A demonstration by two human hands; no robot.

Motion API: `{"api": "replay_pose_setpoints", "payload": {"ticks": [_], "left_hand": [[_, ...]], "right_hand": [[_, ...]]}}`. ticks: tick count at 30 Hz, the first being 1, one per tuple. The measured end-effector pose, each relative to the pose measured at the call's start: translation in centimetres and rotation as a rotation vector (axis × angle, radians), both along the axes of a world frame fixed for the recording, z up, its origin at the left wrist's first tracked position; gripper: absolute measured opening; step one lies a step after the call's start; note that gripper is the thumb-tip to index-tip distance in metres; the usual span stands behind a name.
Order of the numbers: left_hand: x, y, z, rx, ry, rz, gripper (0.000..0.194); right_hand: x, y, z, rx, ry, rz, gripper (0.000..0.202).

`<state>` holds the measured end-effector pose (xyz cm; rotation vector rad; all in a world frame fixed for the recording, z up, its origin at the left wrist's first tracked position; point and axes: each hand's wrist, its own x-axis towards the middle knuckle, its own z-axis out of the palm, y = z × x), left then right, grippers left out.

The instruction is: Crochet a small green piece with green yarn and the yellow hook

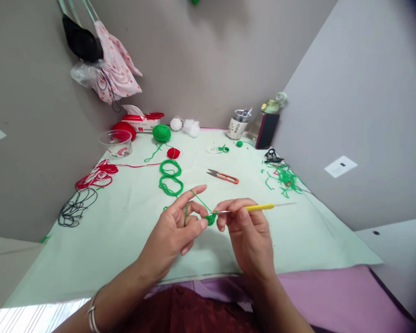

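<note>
My left hand (180,224) pinches a small green crocheted piece (211,219) between thumb and fingers. Its index finger is raised, and a strand of green yarn (201,200) runs from that finger down to the piece. In my right hand (249,226) is a crochet hook (260,207) with a yellow handle, gripped like a pen. The hook's metal tip meets the top of the green piece; whether it passes through a stitch is too small to tell. Beyond my left hand lie loops of green yarn (171,178), and orange-handled thread snips (223,176) rest farther ahead.
At the back stand a green yarn ball (161,133), a tissue box (142,124), a pen tin (238,126), a bottle (271,106) and a phone (267,131). Red yarn (99,175) and dark cord (76,208) lie left, near a plastic tub (118,145). Green scraps (287,178) lie right.
</note>
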<state>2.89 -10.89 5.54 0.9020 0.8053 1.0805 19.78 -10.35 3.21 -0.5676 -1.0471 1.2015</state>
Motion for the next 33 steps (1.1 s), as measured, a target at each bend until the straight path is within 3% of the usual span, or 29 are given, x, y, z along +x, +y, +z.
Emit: {"api": "replay_pose_setpoints", "payload": {"ticks": [7, 15, 22, 24, 27, 29, 33], "left_hand": [[-0.2, -0.1, -0.1, 0.037, 0.031, 0.005, 0.056], [-0.3, -0.5, -0.4, 0.137, 0.16, 0.091, 0.045], [0.8, -1.1, -0.8, 0.199, 0.235, 0.257, 0.044], [1.0, -1.2, -0.8, 0.134, 0.152, 0.228, 0.051], [1.1, -1.0, -0.4, -0.055, -0.057, 0.069, 0.062], [0.8, -0.8, 0.1, -0.171, -0.164, -0.009, 0.059], [0.2, -0.4, 0.8, -0.185, -0.21, 0.034, 0.05]], "right_hand": [[0.9, -0.2, 0.2, 0.109, -0.164, -0.002, 0.02], [1.4, -1.2, 0.8, 0.38, -0.55, -0.184, 0.022], [0.8, -1.7, 0.1, 0.584, -0.728, -0.386, 0.025], [0.5, -1.8, -0.3, 0.658, -0.876, -0.507, 0.026], [0.2, -1.9, -0.5, 0.755, -1.011, -0.625, 0.031], [0.1, -1.9, -0.4, 0.68, -0.899, -0.571, 0.032], [0.0, -1.5, 0.3, 0.328, -0.464, -0.374, 0.026]]}}
